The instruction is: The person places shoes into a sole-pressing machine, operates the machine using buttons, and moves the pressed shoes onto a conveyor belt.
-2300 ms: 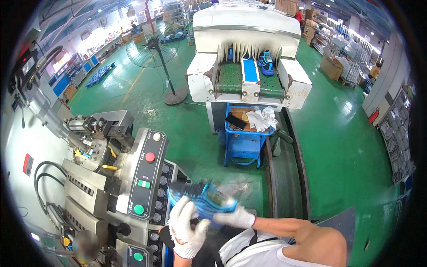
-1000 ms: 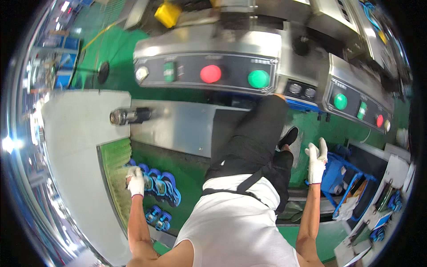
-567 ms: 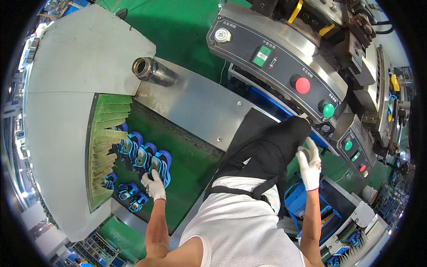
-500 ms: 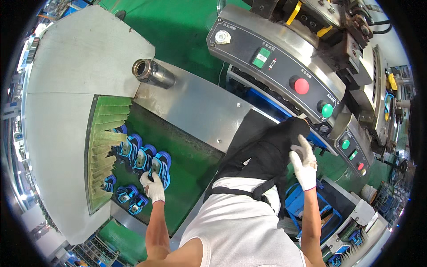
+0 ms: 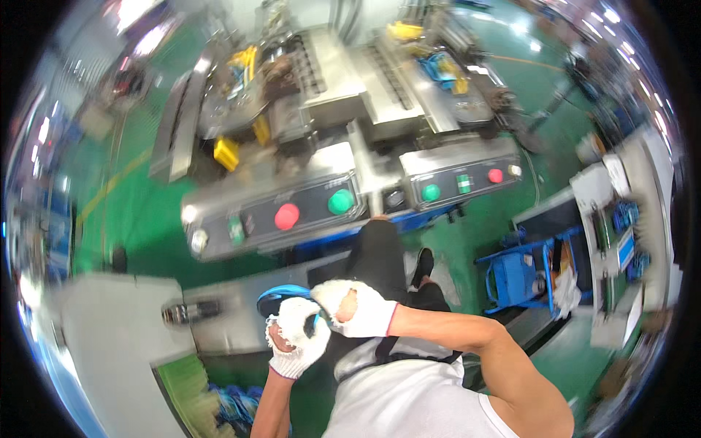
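Observation:
In front of my body, both gloved hands are together on a blue-and-black sandal (image 5: 283, 293). My left hand (image 5: 298, 337) is closed round it, and blue edges show beyond the white glove. My right hand (image 5: 356, 309) has its fingers curled against the other end of the sandal, touching the left glove. Most of the sandal is hidden by the gloves, and motion smears the picture. More blue sandals (image 5: 235, 405) lie at the lower left, beside the green flap curtain (image 5: 184, 383).
Ahead stands a machine with two control panels (image 5: 274, 217) carrying red and green buttons. A steel bottle (image 5: 193, 312) lies toward the left, near a pale metal housing (image 5: 95, 336). On the right are a blue bin (image 5: 513, 279) and a rack (image 5: 612, 244) of shoes.
My left hand has lifted a sandal off the green belt. My right hand has come inward to meet it. The view has swung right, toward the machine.

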Tool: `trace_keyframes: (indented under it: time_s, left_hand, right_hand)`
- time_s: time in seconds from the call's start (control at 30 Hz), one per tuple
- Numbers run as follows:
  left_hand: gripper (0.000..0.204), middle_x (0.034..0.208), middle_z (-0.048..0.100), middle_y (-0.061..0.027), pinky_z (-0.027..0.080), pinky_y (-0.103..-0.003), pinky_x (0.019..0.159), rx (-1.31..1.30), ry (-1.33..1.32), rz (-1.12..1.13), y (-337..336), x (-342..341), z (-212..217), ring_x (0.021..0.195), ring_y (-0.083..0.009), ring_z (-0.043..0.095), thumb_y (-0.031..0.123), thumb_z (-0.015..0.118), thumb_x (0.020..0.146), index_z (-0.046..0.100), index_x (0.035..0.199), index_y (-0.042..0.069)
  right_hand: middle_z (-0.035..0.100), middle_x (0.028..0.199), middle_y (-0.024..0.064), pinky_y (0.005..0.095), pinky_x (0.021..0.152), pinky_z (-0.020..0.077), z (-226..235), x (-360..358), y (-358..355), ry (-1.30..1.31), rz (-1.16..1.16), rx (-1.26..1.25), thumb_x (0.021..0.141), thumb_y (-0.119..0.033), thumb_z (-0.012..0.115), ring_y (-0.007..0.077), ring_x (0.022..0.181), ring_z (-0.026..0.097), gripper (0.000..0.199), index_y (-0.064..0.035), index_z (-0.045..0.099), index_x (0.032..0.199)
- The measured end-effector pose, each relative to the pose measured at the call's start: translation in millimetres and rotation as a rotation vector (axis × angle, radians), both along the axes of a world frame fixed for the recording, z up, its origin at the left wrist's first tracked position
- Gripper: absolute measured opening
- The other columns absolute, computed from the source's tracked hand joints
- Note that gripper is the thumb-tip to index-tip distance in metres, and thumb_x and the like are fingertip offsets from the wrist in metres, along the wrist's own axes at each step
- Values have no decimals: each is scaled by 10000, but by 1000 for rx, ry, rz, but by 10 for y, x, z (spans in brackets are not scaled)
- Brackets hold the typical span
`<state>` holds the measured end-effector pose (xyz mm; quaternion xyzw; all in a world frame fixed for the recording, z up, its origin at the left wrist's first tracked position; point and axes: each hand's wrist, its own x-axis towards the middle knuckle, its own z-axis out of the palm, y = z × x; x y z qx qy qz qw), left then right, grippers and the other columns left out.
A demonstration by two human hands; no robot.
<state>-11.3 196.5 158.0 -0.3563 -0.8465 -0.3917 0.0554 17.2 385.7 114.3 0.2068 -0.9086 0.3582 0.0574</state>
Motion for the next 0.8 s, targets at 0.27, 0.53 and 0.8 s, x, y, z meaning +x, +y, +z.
trace_keyframes:
  time_s: [0.27,0.53,0.8]
  left_hand:
    - [635,1356,594,-243,462,-502,1118,112,301,-463,2114,-736,1087,1298,-437,566,84,867,762,600,1333,2]
    - [623,1441,548,-183,477,-428,1123,-30,242,-375,4403,-2208,687,1307,-324,587,232,725,960,491,1504,36]
    - [616,1482,611,-228,436,-422,1164,-165,123,-126,6225,-3034,185,1376,-370,580,318,660,983,530,1535,78]
  right_hand:
    - [722,1252,228,378,1053,500,283,1362,1697,-832,-721,-458,775,-670,822,316,1172,696,944,-20,627,1431]
    - [639,1276,47,356,999,497,-431,2330,1819,-263,-1265,-1420,814,-148,830,160,1107,579,689,42,546,1413]
    - [549,692,-37,311,635,501,-1057,2545,1946,-453,-1744,-1381,773,-258,913,101,643,507,387,11,639,726]
